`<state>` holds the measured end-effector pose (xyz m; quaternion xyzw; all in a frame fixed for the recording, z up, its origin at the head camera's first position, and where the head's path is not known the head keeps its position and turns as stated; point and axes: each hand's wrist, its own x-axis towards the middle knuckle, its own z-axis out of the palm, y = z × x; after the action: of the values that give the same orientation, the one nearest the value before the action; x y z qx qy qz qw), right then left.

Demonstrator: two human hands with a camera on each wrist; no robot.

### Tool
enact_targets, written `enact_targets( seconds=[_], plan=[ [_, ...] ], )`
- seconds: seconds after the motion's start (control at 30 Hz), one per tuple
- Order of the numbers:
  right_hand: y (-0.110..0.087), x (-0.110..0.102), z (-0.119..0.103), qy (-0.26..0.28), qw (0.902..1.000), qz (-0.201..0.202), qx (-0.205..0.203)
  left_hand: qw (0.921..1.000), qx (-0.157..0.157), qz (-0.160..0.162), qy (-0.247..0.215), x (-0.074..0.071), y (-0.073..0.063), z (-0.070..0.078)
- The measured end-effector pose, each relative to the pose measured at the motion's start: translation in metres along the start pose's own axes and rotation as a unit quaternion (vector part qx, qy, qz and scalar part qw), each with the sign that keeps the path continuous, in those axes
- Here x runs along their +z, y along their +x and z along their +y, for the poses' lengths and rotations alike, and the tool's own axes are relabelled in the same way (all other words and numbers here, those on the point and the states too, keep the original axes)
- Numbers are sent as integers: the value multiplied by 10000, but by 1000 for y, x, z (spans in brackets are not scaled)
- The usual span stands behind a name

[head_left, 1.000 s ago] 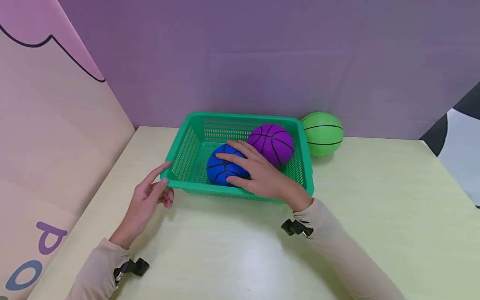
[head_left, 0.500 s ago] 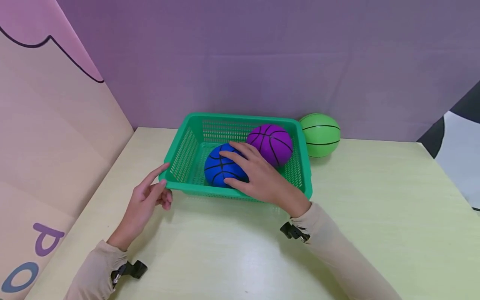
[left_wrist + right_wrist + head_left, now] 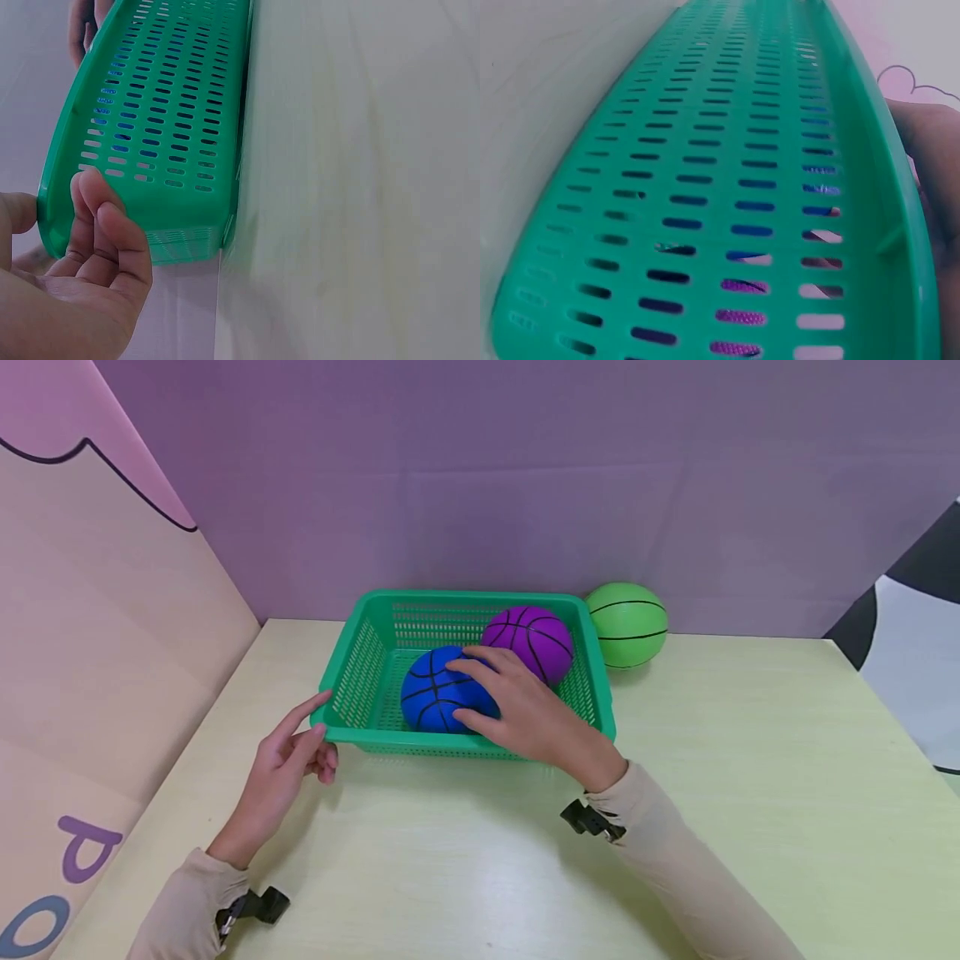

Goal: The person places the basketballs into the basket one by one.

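A green perforated basket (image 3: 480, 740) stands on the table, with a blue toy basketball (image 3: 427, 697) and a purple toy basketball (image 3: 528, 639) inside. My left hand (image 3: 277, 768) pinches its near left corner by the rim; the left wrist view shows that hand (image 3: 86, 277) with the thumb at the rim and other fingers curled beside the perforated wall. Reaching over the front rim, my right hand (image 3: 528, 710) grips the right part of the blue ball with bent fingers and thumb. In the right wrist view the basket wall (image 3: 705, 139) hides most of both balls.
A green toy basketball (image 3: 628, 625) sits outside the basket, by its back right corner. Behind the table (image 3: 765, 760) rises a purple backdrop (image 3: 525, 477). A printed light panel (image 3: 97, 652) stands along the left side.
My right fingers have slid rightward over the blue ball and bent more, leaving more of it uncovered. The left hand keeps its place at the corner. The whole head view has shifted slightly.
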<state>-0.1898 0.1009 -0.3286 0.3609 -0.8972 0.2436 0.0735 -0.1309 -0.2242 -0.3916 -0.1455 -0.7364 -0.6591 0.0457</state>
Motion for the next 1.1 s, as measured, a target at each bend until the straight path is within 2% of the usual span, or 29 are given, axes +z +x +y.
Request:
enact_targets(
  seconds=[0.13,0.43,0.63,0.87,1.1],
  plan=[
    [0,-6,3,-51,9999,142,9,10000,6,5,46,-1,0,0],
    [-1,-29,13,94,9964,848,-32,10000,-13,12,80,-1,0,1],
    [-6,-45,26,293,9927,1143,265,9999,-31,4,123,-1,0,2],
    [-13,-64,46,146,9877,1432,612,9997,3,-62,240,-2,1,-1],
    [-20,-77,69,234,9792,1697,1092,9995,28,-139,271,-3,1,-3]
  ],
)
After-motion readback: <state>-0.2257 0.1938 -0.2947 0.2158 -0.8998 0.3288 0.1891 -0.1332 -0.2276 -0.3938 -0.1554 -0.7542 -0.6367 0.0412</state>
